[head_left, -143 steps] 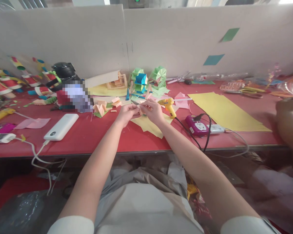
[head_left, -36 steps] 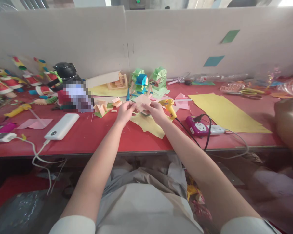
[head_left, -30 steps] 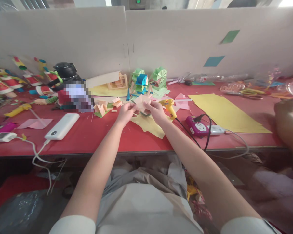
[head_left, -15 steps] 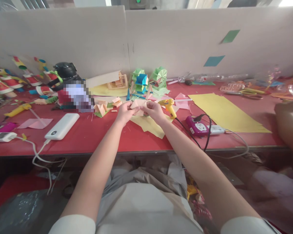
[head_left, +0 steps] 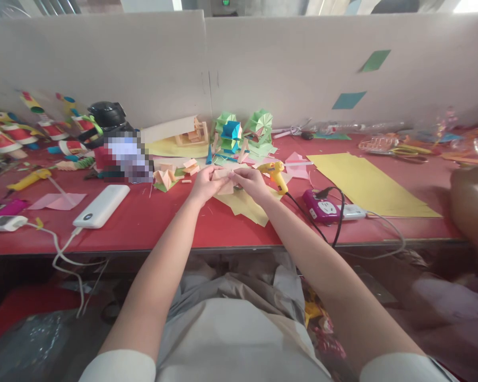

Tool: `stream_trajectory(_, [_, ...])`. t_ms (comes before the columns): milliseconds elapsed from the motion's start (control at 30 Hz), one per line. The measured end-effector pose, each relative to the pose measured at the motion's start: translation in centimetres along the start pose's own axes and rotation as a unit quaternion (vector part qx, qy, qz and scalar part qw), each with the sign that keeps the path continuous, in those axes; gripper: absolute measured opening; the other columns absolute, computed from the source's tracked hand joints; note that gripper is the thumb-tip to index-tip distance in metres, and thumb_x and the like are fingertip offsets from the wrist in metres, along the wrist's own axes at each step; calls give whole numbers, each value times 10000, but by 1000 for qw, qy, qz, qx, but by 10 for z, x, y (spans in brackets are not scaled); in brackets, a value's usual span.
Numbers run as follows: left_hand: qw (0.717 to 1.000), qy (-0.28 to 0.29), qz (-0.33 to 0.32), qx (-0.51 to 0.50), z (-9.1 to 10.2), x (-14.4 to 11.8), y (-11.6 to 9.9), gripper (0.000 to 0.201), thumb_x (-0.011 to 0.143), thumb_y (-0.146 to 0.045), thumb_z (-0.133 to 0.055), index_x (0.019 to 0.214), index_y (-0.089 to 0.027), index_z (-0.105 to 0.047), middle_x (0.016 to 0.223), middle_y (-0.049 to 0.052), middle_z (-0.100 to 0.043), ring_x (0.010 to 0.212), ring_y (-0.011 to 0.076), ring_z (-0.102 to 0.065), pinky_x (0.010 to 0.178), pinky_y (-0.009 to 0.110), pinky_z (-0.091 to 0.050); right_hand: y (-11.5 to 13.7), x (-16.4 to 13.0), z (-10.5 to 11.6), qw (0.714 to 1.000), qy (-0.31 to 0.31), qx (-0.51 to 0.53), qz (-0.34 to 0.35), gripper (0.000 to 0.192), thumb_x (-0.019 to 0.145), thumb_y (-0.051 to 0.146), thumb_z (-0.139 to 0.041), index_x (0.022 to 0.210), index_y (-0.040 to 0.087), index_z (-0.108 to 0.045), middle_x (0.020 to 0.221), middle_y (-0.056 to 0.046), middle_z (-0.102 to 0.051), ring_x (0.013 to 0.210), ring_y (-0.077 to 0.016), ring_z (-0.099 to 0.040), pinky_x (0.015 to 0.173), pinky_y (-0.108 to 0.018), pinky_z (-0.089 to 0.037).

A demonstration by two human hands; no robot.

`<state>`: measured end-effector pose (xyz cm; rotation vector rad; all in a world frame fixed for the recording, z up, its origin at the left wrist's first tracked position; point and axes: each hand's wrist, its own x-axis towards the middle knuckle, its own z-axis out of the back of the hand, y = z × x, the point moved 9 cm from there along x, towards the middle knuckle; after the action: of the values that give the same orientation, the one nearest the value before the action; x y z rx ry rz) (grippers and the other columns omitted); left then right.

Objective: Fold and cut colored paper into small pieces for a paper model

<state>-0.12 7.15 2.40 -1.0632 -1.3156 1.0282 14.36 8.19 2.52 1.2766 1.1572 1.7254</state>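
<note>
My left hand [head_left: 205,183] and my right hand [head_left: 251,182] meet over the red table [head_left: 151,223], both pinching a small folded peach paper piece [head_left: 224,180] between their fingertips. The piece sits just above several yellow paper sheets [head_left: 244,206]. A yellow glue gun [head_left: 276,174] stands right of my right hand. Behind the hands are green and blue folded paper models [head_left: 242,130], and small peach folded pieces [head_left: 171,173] lie to the left.
A white power bank [head_left: 100,206] with a cable lies at left. A purple socket adapter [head_left: 321,205] with black cord and a large yellow sheet [head_left: 368,185] lie at right. Another person's arm [head_left: 471,204] shows at the right edge. A cardboard wall [head_left: 262,69] backs the table.
The peach paper was opened wider and held up about a second ago; now it is folded smaller and lower, pinched close between both hands.
</note>
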Motion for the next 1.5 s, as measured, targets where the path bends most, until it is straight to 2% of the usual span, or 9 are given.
stream_trajectory(133, [1000,9,-7,9,0,1,0,402,583,-276,-855,924,-158,-679,879,46,-726,806,188,-675,736,296,-536,0,1,2,1000,-12,1,-4,402,827,553,-677,680,179,-662,600,22,-471,588,-111,-415,566,-276,-313])
stream_trajectory(267, [999,9,-11,31,0,1,-2,360,588,-258,-834,905,-161,-695,883,42,-722,817,196,-674,722,295,-535,1,2,3,999,-18,30,-3,333,802,506,-711,748,178,-698,642,16,-527,606,-110,-445,588,-273,-342])
stream_trajectory(400, [999,22,-4,33,-3,0,-2,347,598,-256,-833,902,-158,-697,855,39,-719,803,194,-673,717,292,-531,2,2,4,999,-25,38,-7,307,785,478,-728,737,177,-696,637,16,-538,608,-111,-457,593,-273,-351])
stream_trajectory(700, [998,30,-14,45,-3,3,3,379,647,-451,-846,837,-151,-715,794,39,-724,748,174,-659,716,283,-497,0,4,4,999,-24,33,3,302,788,467,-717,745,170,-685,629,17,-544,597,-107,-463,575,-268,-341])
stream_trajectory(933, [996,21,-48,79,-2,3,-4,357,713,-517,-785,782,-172,-726,789,33,-717,768,181,-633,741,303,-490,3,3,6,999,-32,-3,18,282,787,451,-704,752,171,-705,674,-2,-599,631,-116,-485,594,-269,-370])
stream_trajectory(1200, [996,26,-51,65,-4,-1,-9,348,715,-493,-797,790,-163,-717,803,36,-707,771,173,-627,713,284,-482,14,0,7,999,-38,-3,35,263,781,420,-701,741,159,-690,631,4,-579,613,-117,-498,587,-271,-385])
stream_trajectory(1500, [1000,20,-16,-9,-3,-2,-3,458,559,-325,-928,877,-161,-642,836,27,-699,771,163,-668,733,278,-511,7,1,6,999,-30,-12,29,282,798,444,-722,743,167,-734,700,-34,-654,671,-144,-553,623,-287,-435])
